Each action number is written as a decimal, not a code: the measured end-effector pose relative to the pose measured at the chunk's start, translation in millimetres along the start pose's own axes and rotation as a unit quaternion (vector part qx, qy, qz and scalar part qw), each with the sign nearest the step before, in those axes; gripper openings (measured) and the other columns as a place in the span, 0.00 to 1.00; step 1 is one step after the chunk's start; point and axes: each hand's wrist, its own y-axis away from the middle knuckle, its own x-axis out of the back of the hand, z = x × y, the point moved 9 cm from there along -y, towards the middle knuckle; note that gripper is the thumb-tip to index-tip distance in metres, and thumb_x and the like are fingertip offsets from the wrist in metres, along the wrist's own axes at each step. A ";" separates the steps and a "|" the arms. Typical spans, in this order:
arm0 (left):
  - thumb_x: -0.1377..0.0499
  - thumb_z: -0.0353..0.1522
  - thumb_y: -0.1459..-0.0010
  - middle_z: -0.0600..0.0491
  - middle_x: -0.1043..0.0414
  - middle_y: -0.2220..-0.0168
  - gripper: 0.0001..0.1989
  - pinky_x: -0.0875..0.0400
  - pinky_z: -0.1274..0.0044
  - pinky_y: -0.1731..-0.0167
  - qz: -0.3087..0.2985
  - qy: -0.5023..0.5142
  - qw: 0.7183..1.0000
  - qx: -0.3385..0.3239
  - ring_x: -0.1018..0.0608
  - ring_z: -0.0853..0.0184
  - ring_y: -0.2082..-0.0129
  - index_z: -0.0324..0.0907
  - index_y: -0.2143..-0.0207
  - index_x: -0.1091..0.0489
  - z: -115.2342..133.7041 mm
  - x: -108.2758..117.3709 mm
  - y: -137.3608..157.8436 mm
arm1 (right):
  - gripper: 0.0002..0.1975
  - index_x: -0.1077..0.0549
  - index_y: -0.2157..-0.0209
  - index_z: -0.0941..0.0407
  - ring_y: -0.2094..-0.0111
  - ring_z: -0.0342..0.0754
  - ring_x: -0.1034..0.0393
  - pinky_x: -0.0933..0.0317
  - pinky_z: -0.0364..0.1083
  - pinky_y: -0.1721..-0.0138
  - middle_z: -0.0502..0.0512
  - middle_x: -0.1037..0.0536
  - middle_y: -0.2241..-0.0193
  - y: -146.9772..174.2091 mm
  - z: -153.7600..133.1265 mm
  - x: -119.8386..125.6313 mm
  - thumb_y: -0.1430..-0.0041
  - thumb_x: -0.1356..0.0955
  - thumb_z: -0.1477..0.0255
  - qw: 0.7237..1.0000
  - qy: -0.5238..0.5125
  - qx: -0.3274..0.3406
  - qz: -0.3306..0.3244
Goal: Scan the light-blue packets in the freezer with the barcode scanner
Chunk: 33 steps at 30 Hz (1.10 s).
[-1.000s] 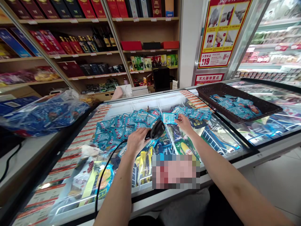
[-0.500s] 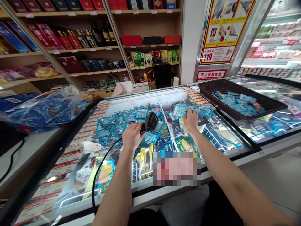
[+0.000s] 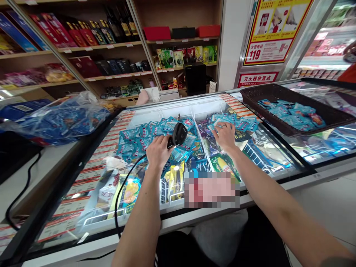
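My left hand is closed around the handle of a black barcode scanner, its head tilted over a spread of small blue snack packets. A black cable runs from the scanner past my left forearm. My right hand rests with fingers apart on a blue packet at the near edge of a smaller group to the right. Its fingertips touch the packet, whose covered part I cannot see. The packets lie on the glass top of a chest freezer.
A brown basket of blue packets stands at the right. To the left lies a clear plastic bag full of them. Wall shelves with boxes and bottles rise behind. Below the glass, white wire baskets hold packaged goods.
My right hand has shifted a little left and towards me over the packets. My left hand keeps the scanner in about the same place. The view has tilted slightly down.
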 end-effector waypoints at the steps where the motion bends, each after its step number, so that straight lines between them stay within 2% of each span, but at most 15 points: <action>1: 0.47 0.40 0.43 0.47 0.28 0.63 0.17 0.39 0.72 0.68 -0.003 0.002 1.000 0.002 0.28 0.57 0.58 0.44 0.53 0.33 -0.5 -0.3 0.1 | 0.16 0.25 0.58 0.52 0.47 0.59 0.45 0.59 0.64 0.43 0.58 0.29 0.51 0.0 -5.4 -1.0 0.38 0.40 0.62 1.000 -0.011 0.017 -0.012; 4: 0.46 0.40 0.43 0.47 0.28 0.62 0.17 0.39 0.72 0.67 -0.007 0.006 1.000 0.010 0.29 0.56 0.57 0.44 0.53 0.33 -2.2 -0.7 0.6 | 0.17 0.28 0.51 0.51 0.46 0.55 0.42 0.53 0.60 0.43 0.55 0.29 0.49 5.3 -37.1 -11.0 0.38 0.40 0.63 0.985 -0.085 0.107 -0.103; 7: 0.47 0.41 0.43 0.47 0.28 0.62 0.17 0.39 0.71 0.66 -0.003 0.001 1.000 0.017 0.29 0.56 0.57 0.44 0.53 0.33 -4.1 -0.6 1.0 | 0.17 0.33 0.47 0.45 0.44 0.51 0.43 0.50 0.56 0.43 0.47 0.33 0.44 20.2 -74.2 -18.2 0.38 0.39 0.63 0.943 -0.166 0.205 -0.203; 9: 0.47 0.42 0.42 0.47 0.28 0.61 0.18 0.39 0.71 0.65 0.000 0.001 1.000 0.020 0.29 0.57 0.57 0.44 0.53 0.33 -4.9 -0.7 1.1 | 0.17 0.33 0.48 0.42 0.42 0.51 0.44 0.51 0.57 0.42 0.44 0.36 0.42 28.9 -89.3 -19.3 0.39 0.37 0.62 0.919 -0.192 0.247 -0.240; 11: 0.48 0.42 0.42 0.47 0.27 0.60 0.18 0.39 0.71 0.65 0.000 0.004 1.000 0.023 0.29 0.56 0.57 0.44 0.53 0.33 -5.5 -1.1 1.3 | 0.15 0.30 0.51 0.42 0.42 0.51 0.43 0.50 0.57 0.42 0.44 0.35 0.43 32.5 -93.8 -21.0 0.41 0.35 0.60 0.908 -0.201 0.260 -0.259; 14: 0.47 0.42 0.42 0.47 0.28 0.60 0.18 0.40 0.72 0.66 -0.003 0.009 1.000 0.024 0.29 0.56 0.57 0.44 0.53 0.33 -5.6 -1.9 1.5 | 0.13 0.26 0.58 0.48 0.46 0.51 0.39 0.48 0.56 0.44 0.50 0.28 0.49 26.6 -83.4 -24.4 0.40 0.37 0.59 0.922 -0.193 0.221 -0.253; 18: 0.47 0.41 0.43 0.47 0.28 0.61 0.18 0.40 0.72 0.66 -0.008 0.011 1.000 0.017 0.29 0.57 0.57 0.44 0.53 0.33 -4.0 -2.8 1.6 | 0.22 0.26 0.61 0.54 0.52 0.53 0.35 0.43 0.54 0.48 0.56 0.26 0.57 14.4 -60.8 -22.4 0.39 0.42 0.53 0.963 -0.121 0.136 -0.196; 20: 0.47 0.41 0.43 0.47 0.28 0.61 0.17 0.40 0.72 0.66 -0.005 0.003 1.000 0.014 0.29 0.57 0.57 0.44 0.53 0.33 -3.1 -2.6 1.5 | 0.26 0.28 0.58 0.55 0.51 0.54 0.35 0.43 0.54 0.48 0.58 0.27 0.56 13.2 -57.2 -20.1 0.42 0.41 0.49 0.973 -0.084 0.123 -0.178; 24: 0.47 0.41 0.43 0.47 0.27 0.62 0.17 0.40 0.72 0.66 0.001 -0.006 1.000 0.007 0.28 0.57 0.58 0.44 0.53 0.33 -0.7 -1.3 1.2 | 0.36 0.28 0.56 0.56 0.49 0.58 0.39 0.45 0.55 0.46 0.61 0.29 0.54 15.7 -59.7 -22.0 0.55 0.36 0.41 0.972 -0.030 0.149 -0.178; 28: 0.47 0.39 0.43 0.48 0.27 0.63 0.16 0.40 0.72 0.67 0.002 -0.017 1.000 -0.003 0.28 0.58 0.58 0.44 0.54 0.33 2.6 -0.8 1.0 | 0.33 0.29 0.55 0.56 0.49 0.58 0.39 0.44 0.56 0.48 0.60 0.30 0.53 13.7 -51.8 -28.9 0.56 0.32 0.46 0.971 -0.039 0.134 -0.194; 30: 0.46 0.39 0.43 0.48 0.27 0.64 0.16 0.40 0.72 0.68 0.003 -0.016 1.000 -0.010 0.28 0.58 0.59 0.44 0.54 0.32 4.1 -0.5 0.9 | 0.31 0.31 0.53 0.56 0.50 0.57 0.37 0.42 0.54 0.50 0.59 0.29 0.53 9.4 -41.6 -29.2 0.54 0.30 0.51 0.976 -0.072 0.094 -0.184; 33: 0.47 0.40 0.43 0.48 0.27 0.63 0.16 0.39 0.72 0.68 0.007 0.001 1.000 -0.020 0.27 0.59 0.59 0.44 0.54 0.32 5.6 0.3 0.8 | 0.27 0.36 0.48 0.56 0.60 0.53 0.31 0.37 0.51 0.58 0.56 0.26 0.60 3.1 -21.2 -30.2 0.48 0.31 0.61 0.976 -0.142 0.013 -0.163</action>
